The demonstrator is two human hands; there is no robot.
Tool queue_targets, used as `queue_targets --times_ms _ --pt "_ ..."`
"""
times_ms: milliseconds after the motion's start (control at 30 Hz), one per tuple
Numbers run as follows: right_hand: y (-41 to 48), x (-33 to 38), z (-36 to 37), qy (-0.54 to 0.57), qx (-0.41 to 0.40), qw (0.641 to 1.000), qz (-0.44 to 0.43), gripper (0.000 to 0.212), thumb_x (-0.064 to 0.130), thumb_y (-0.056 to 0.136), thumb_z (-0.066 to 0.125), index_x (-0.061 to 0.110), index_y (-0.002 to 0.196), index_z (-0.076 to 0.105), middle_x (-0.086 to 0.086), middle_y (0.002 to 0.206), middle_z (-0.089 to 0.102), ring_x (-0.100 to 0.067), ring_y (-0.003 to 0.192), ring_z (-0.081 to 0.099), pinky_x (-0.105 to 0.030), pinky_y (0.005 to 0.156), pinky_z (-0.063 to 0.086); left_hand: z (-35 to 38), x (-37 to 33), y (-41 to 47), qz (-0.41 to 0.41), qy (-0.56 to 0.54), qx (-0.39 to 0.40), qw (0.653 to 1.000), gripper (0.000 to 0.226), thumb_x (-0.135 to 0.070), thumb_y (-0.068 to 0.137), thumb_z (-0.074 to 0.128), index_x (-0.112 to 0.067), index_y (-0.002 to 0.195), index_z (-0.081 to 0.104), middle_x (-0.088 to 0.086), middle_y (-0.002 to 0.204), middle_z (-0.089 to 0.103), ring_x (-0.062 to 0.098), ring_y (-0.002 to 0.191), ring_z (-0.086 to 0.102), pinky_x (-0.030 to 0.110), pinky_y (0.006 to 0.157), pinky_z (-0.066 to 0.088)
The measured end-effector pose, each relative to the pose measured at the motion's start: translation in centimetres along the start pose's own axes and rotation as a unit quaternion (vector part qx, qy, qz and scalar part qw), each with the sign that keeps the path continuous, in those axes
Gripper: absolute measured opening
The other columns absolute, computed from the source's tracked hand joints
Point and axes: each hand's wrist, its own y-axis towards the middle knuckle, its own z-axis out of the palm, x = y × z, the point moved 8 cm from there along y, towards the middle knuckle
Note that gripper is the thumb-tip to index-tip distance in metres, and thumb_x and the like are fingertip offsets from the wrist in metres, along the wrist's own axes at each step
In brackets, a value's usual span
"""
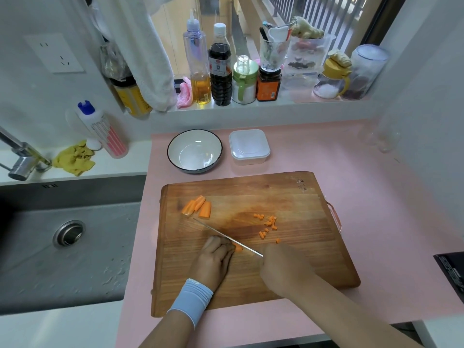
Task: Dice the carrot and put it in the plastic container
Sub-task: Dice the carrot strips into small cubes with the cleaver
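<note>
Left hand [213,259] pins carrot [238,248]; right hand's [281,270] knife [226,237] points far-left.

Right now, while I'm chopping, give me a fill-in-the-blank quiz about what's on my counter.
The right hand grips a ____ over the cutting board.
The left hand steadies a piece of ____ beside the blade.
The plastic container stands to the ____ of the bowl.
The long orange strips lie near the board's far ____ corner.
Missing words: knife, carrot, right, left.
</note>
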Motion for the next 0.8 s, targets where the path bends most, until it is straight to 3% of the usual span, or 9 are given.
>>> queue_targets --times_ms 100,233,500,633,800 --pt "0.9 0.0 0.4 0.032 0.013 0.999 0.006 0.026 0.029 0.098 0.049 0.020 0.075 0.057 0.006 0.066 0.051 -0.016 0.061 0.052 -0.028 0.050 0.033 0.0 0.0 0.0 0.006 0.003 -0.003 1.000 0.004 -0.007 0.087 0.070 -0.008 0.088 0.074 0.002 0.088 0.064 0.017 0.086 0.059 0.018 0.087 0.046" --pt "1.3 -0.2 0.1 0.071 0.018 0.997 0.006 0.033 0.039 0.101 0.047 0.025 0.071 0.051 0.004 0.069 0.053 -0.012 0.060 0.050 -0.027 0.050 0.031 0.1 -0.3 0.0 0.024 0.004 -0.009 1.000 0.005 -0.004 0.085 0.071 -0.008 0.088 0.072 0.003 0.089 0.063 0.018 0.087 0.058 0.022 0.084 0.047" --pt "0.9 0.0 0.4 0.046 0.000 0.999 0.001 0.033 0.037 0.101 0.046 0.025 0.070 0.051 0.004 0.068 0.053 -0.016 0.063 0.055 -0.027 0.048 0.029 0.5 0.3 -0.3 0.008 0.008 0.006 1.000 0.005 -0.004 0.087 0.070 -0.009 0.089 0.072 0.003 0.089 0.062 0.020 0.084 0.059 0.032 0.076 0.051" --pt "-0.4 0.5 0.4 -0.006 -0.041 0.998 -0.038 0.024 0.034 0.100 0.045 0.023 0.094 0.066 0.002 0.083 0.066 -0.021 0.076 0.062 -0.028 0.058 0.036 0.0 -0.2 -0.2 0.014 0.009 -0.006 1.000 0.006 -0.004 0.087 0.068 -0.007 0.087 0.073 0.005 0.090 0.066 0.021 0.089 0.060 0.031 0.083 0.051" --pt "-2.0 0.7 0.0 0.018 -0.085 0.994 -0.073 0.025 0.034 0.101 0.041 0.030 0.113 0.063 0.004 0.091 0.068 -0.017 0.073 0.053 -0.030 0.063 0.039 -0.5 -0.7 -0.2 0.027 0.017 -0.015 0.999 0.016 -0.009 0.090 0.059 -0.006 0.086 0.074 0.007 0.093 0.068 0.022 0.094 0.061 0.029 0.088 0.050"
